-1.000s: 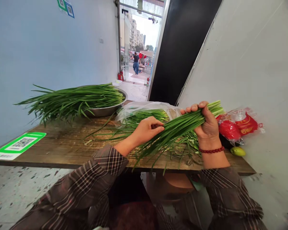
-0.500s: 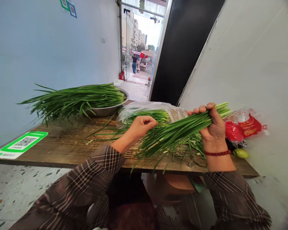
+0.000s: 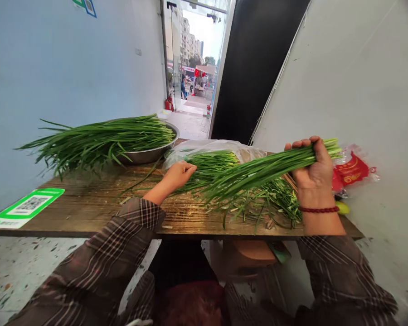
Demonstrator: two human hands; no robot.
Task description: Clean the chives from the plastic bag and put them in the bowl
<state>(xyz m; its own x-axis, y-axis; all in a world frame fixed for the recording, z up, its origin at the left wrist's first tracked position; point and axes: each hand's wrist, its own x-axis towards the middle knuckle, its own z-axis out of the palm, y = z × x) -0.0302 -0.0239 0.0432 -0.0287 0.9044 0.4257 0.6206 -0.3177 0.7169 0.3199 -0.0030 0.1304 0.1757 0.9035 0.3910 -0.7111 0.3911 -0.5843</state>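
Observation:
A bunch of garlic chives point(image 3: 258, 171) is gripped near its pale stem ends by my right hand point(image 3: 314, 167), which wears a red braided bracelet. The green leaf tips hang to the left over the table. My left hand point(image 3: 180, 175) is closed in a pinch, apart from the bunch; whatever is between its fingertips is too small to make out. Behind it, more chives point(image 3: 212, 164) lie partly inside a clear plastic bag point(image 3: 204, 147). Loose trimmed leaves point(image 3: 279, 199) are heaped on the table below the held bunch.
The wooden table point(image 3: 88, 208) carries a metal basin point(image 3: 146, 155) piled with chives point(image 3: 102, 136) at the left. A green QR card point(image 3: 29, 206) lies on its left corner. At right are a red package point(image 3: 352, 172) and a yellow-green fruit point(image 3: 342, 208), beside the wall.
My left hand has moved left, away from the held chives. My right hand has shifted right and slightly up with the bunch. The view has turned slightly.

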